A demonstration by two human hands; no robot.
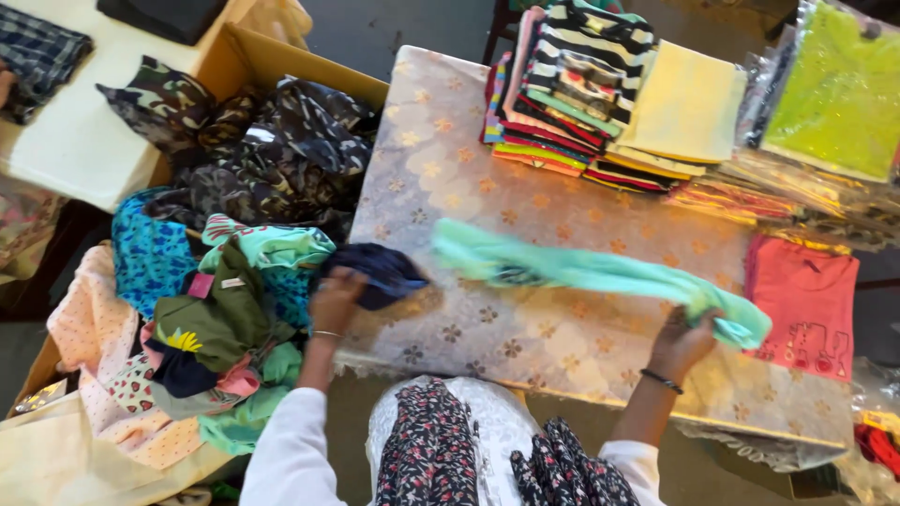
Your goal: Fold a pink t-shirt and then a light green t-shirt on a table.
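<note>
My right hand (682, 339) grips one end of a mint-green garment (581, 270) that stretches in a blurred band leftward across the table. My left hand (336, 298) reaches to the table's left edge and holds a dark navy piece of cloth (380, 270), beside the heap of loose clothes. The table wears a pale floral cloth (441, 169).
A cardboard box (281, 58) at left overflows with camouflage, blue, green and pink clothes (216, 309). Folded striped and yellow garments (600, 94) are stacked at the table's far side. A coral shirt (804, 300) lies at right, with plastic-wrapped green items (834, 84) behind it.
</note>
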